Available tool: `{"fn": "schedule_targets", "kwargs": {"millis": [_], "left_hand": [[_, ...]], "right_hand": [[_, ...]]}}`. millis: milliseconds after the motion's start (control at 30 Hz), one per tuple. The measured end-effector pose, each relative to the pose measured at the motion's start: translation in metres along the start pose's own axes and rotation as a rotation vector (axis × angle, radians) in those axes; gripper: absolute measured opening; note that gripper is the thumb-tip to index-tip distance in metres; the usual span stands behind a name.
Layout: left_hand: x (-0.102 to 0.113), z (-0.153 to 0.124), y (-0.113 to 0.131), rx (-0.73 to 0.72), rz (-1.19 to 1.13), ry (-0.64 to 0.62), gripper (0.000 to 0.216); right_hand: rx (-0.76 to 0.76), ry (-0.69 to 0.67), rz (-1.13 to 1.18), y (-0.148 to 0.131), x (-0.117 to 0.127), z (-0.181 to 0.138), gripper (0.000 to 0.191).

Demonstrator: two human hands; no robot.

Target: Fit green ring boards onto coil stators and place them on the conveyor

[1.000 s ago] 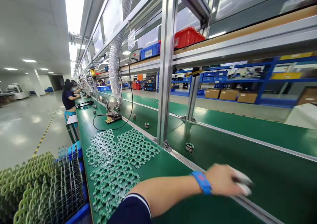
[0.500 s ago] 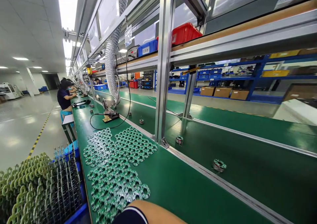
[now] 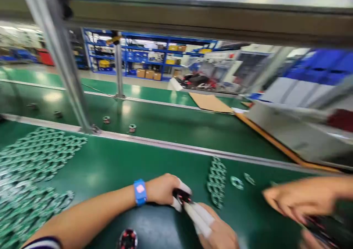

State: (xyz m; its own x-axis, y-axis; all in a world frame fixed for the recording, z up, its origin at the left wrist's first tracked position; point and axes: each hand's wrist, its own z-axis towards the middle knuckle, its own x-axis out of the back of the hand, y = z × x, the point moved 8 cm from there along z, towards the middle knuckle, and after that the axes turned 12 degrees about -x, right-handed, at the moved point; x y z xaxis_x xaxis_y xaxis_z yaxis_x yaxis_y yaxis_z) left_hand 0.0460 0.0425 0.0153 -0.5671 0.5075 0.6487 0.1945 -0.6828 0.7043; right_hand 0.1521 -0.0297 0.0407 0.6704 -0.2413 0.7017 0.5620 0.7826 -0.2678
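Observation:
My left hand (image 3: 161, 189), with a blue wristband (image 3: 140, 192), rests on the green mat with its fingers curled on a small dark and red part (image 3: 182, 196). My right hand (image 3: 213, 228) comes up from the bottom edge. Its fingertips, in white finger cots, are pressed together against the same part. A round red and black wound coil (image 3: 127, 238) lies on the mat just below my left wrist. Right of my hands sits a short row of green ring boards (image 3: 216, 181), with two loose rings (image 3: 236, 182) beside it. The picture is blurred by motion.
Another person's hand (image 3: 298, 200) reaches in from the right over a dark object (image 3: 327, 227). Many green ring boards (image 3: 35, 157) cover the mat at left. Beyond a metal rail (image 3: 176, 146) and a post (image 3: 66, 69), small coils (image 3: 132, 127) ride the belt. A white box (image 3: 292, 131) stands far right.
My view swung from the left along the line to the right and down. My left hand drew back from the belt to the near mat, and my right hand came into view.

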Motion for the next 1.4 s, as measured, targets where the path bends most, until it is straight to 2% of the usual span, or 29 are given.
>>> {"fn": "schedule_targets", "kwargs": {"millis": [67,167,267,400,500,567,600,700,800,900,967,1033,1100,1200,1267,1333,1400], "left_hand": [[0.002,-0.001,0.003,-0.007,-0.02,0.04,0.026],[0.0,-0.003,0.002,0.048,-0.037,0.06,0.018],[-0.001,-0.006,-0.002,0.139,-0.056,0.087,0.022],[-0.001,-0.008,-0.007,0.192,-0.132,0.108,0.032],[-0.002,-0.007,-0.01,0.207,-0.194,0.088,0.036],[-0.004,-0.008,-0.012,0.235,-0.232,0.069,0.039],[-0.005,-0.008,-0.013,0.248,-0.243,0.06,0.04],[-0.005,-0.01,-0.013,0.281,-0.258,0.041,0.044],[-0.003,-0.013,-0.012,0.295,-0.275,-0.005,0.05],[0.007,-0.013,-0.01,0.278,-0.252,-0.016,0.062],[0.024,-0.011,-0.009,0.269,-0.2,0.104,0.057],[0.039,-0.008,-0.006,0.258,-0.162,0.251,0.036],[0.043,-0.003,-0.001,0.237,-0.171,0.312,0.022],[0.039,0.002,0.004,0.239,-0.22,0.326,0.027],[0.039,0.001,0.006,0.262,-0.233,0.364,0.027],[0.039,-0.002,0.009,0.285,-0.237,0.383,0.028],[0.038,-0.004,0.012,0.286,-0.191,0.364,0.029]], "right_hand": [[0.019,-0.089,0.001,-0.012,-0.005,0.001,0.027],[-0.042,-0.159,-0.059,-0.022,-0.022,0.003,0.022],[-0.13,-0.179,-0.129,-0.023,-0.031,-0.001,0.024],[-0.24,-0.175,-0.21,-0.008,-0.013,0.003,0.022],[-0.422,-0.205,-0.341,0.031,0.014,0.025,0.027],[-0.838,-0.415,-0.653,0.088,0.026,0.03,0.037],[-0.912,-0.447,-0.718,0.106,0.032,0.037,0.033],[-1.015,-0.488,-0.795,0.146,0.038,0.053,0.016],[-1.069,-0.487,-0.788,0.164,0.038,0.051,0.021],[-1.087,-0.436,-0.716,0.154,0.043,0.046,0.014],[-1.067,-0.4,-0.611,0.135,0.042,0.047,0.009],[-1.024,-0.394,-0.474,0.111,0.033,0.049,0.011],[-0.988,-0.377,-0.27,0.086,0.017,0.053,0.019],[-0.976,-0.21,0.194,0.056,-0.001,0.058,0.029],[-0.976,-0.121,0.396,0.045,-0.006,0.059,0.033],[-0.968,-0.126,0.362,0.04,-0.007,0.058,0.035],[-0.944,-0.148,0.23,0.039,-0.003,0.055,0.035]]}}
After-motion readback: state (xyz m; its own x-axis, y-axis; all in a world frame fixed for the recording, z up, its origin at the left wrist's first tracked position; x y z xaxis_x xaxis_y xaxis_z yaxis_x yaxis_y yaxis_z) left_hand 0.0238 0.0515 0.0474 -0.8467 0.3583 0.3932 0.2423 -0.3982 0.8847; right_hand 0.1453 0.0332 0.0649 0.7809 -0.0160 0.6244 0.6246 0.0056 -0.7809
